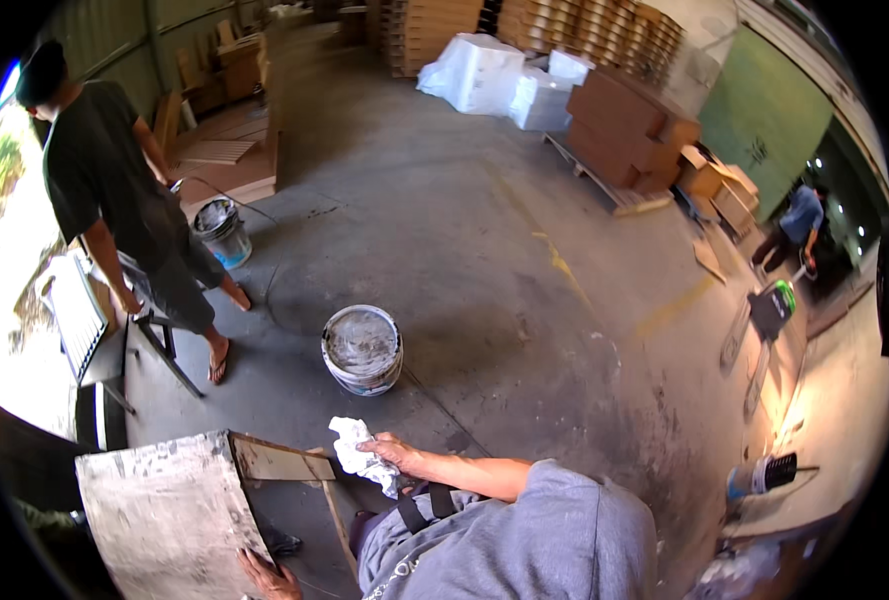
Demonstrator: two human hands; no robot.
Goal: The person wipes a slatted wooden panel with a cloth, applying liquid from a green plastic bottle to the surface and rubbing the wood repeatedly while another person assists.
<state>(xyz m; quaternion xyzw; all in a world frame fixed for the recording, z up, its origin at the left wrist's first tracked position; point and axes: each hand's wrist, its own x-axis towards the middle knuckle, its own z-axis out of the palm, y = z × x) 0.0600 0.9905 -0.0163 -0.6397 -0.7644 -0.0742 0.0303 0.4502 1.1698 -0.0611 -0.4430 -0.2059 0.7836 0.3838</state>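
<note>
My right hand (389,452) is closed around a crumpled white cloth (352,447), held out beside a worn wooden stand. That stand has a broad, paint-stained top board (169,505) and a light wooden frame (282,460) under it. At the lower edge of the picture, my left hand (268,577) lies on the board's near edge with its fingers apart. Part of that hand is cut off by the picture's edge. A dark crumpled thing (284,544) shows next to the board, too unclear to name. Beyond the cloth stands a bucket (362,350) with a grey-smeared top.
A co-worker (114,180) stands at the left, one hand at a dark slatted chair (86,318). Another bucket (222,235) is beside them. Wrapped white bundles (474,75) and a brown stack on a pallet (624,130) are at the back. A distant person (799,220) bends at right.
</note>
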